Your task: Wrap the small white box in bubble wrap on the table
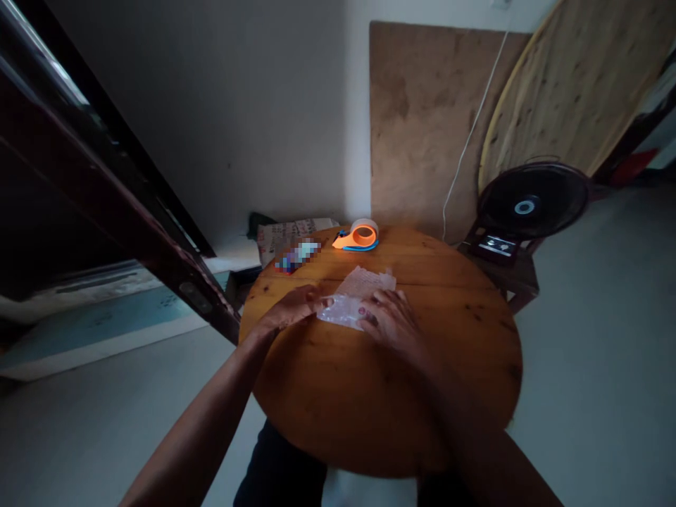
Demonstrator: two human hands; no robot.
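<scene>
A piece of clear bubble wrap (346, 310) lies on the round wooden table (448, 331), its far part spread flat and its near part folded over. At its left edge is my left hand (296, 308), with the thumb and fingers closed on the plastic. My right hand (391, 320) grips the right side of the wrap, fingers bent over it and pressing it down. What lies under the fingertips is hidden. Just beyond the wrap stands an orange tape dispenser (343, 241) with a roll of tape in it.
A blurred-out small packet (298, 256) lies at the table's back left. Behind the edge is a printed sack (296, 229). A dark round fan (533, 201) stands at the right on a stool (520, 282). A door frame (184, 282) rises close on the left.
</scene>
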